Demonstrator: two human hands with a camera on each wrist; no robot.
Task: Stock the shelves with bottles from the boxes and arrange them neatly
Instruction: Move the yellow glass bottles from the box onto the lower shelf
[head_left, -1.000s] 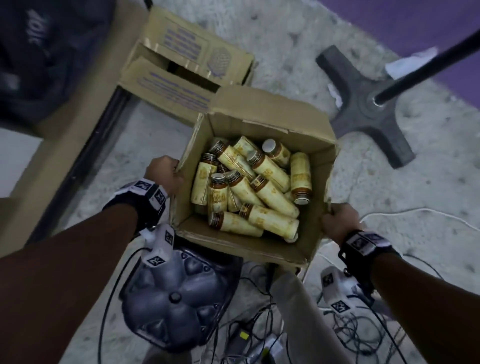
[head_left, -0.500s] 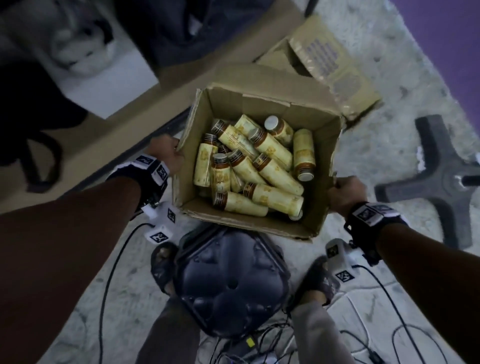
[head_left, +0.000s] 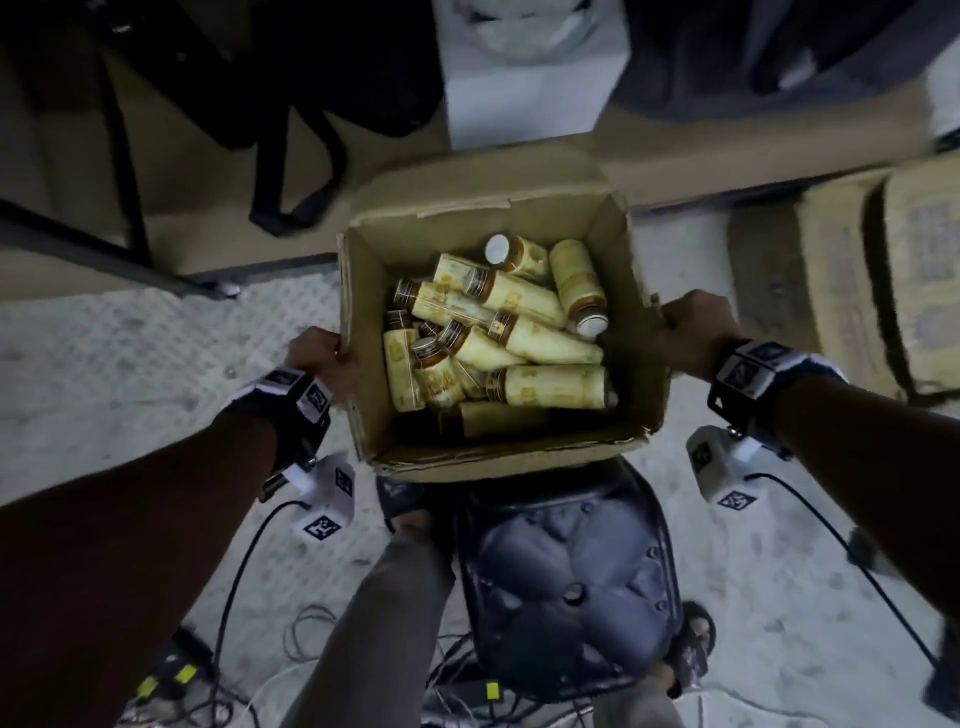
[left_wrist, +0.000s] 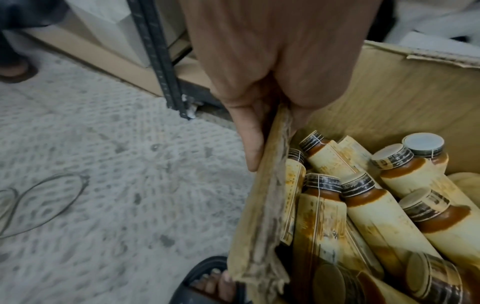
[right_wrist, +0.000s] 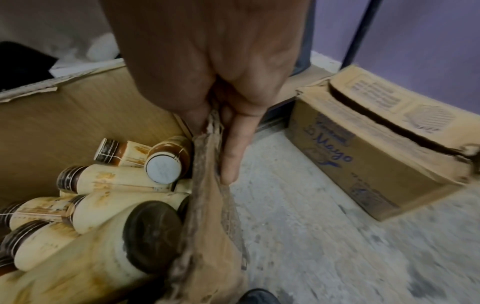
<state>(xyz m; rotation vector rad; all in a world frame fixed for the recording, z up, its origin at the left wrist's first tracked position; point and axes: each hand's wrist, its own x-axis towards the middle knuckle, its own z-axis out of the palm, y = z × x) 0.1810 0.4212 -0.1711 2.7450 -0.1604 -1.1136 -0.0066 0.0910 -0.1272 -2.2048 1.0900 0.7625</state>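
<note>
While left hand (head_left: 318, 349) and right hand (head_left: 693, 332) grip opposite box (head_left: 363, 405) rims, bottles (head_left: 498, 338) lie jumbled inside.

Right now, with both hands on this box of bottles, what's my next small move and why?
Probably set the cardboard box down by the shelf. Left hand and right hand both pinch its frayed side walls, so neither is free to lift the jumbled bottles.
</note>
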